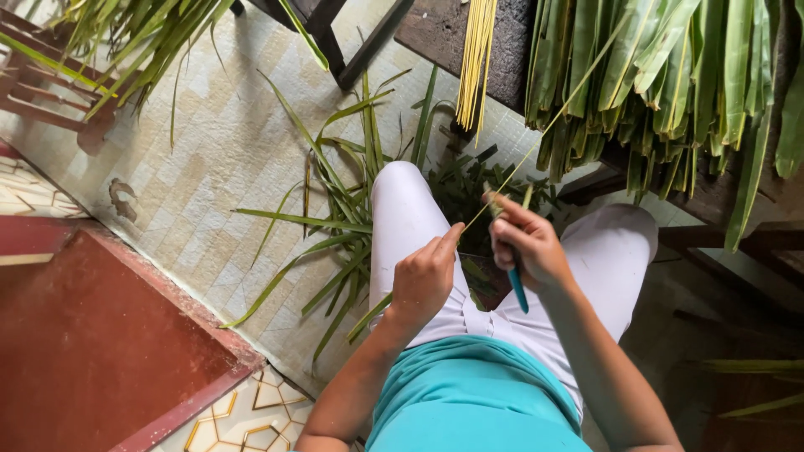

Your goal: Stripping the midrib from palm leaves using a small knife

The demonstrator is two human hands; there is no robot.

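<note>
My left hand pinches the near end of a thin yellow-green leaf midrib that runs up and to the right toward the leaf pile. My right hand grips a knife with a blue handle and presses its blade end against the midrib just right of my left fingertips. Both hands hover over my lap, between my knees in white trousers.
A dark wooden table at the top carries a heap of long green palm leaves and a bundle of stripped yellow midribs. Cut green leaf strips lie on the patterned floor. A red step is at left.
</note>
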